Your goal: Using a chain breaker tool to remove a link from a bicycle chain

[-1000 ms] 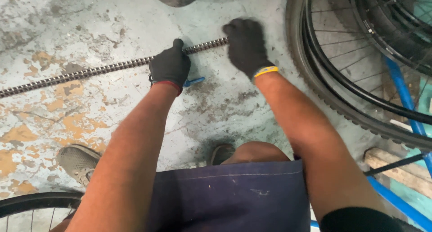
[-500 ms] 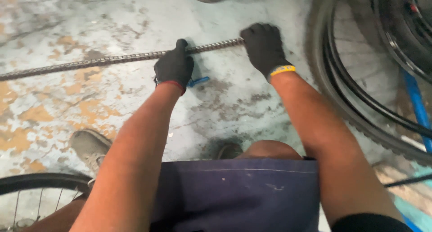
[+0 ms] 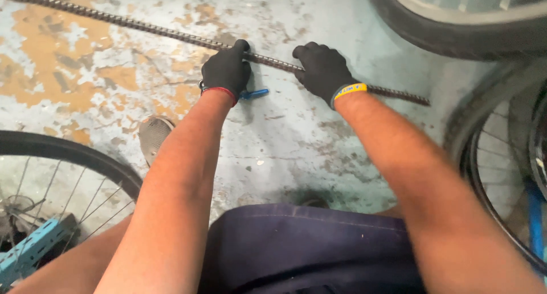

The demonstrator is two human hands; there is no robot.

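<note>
A long bicycle chain (image 3: 131,25) lies stretched across the worn concrete floor from the upper left to the right. My left hand (image 3: 227,70), in a black glove, presses on the chain near its middle and also holds a small tool with a blue handle (image 3: 254,93). My right hand (image 3: 322,69), in a black glove with a yellow wristband, grips the chain a little further right. The chain's free end (image 3: 419,100) shows beyond my right wrist.
A bicycle wheel (image 3: 62,174) with spokes lies at the lower left beside a light blue frame part (image 3: 31,245). A large tyre (image 3: 456,26) fills the upper right, and more wheels (image 3: 501,174) stand at the right edge. My shoe (image 3: 152,135) rests on the floor.
The view has swung: the chain now runs downward to the right and its right end has come into sight. Both hands remain on the chain, now closer together.
</note>
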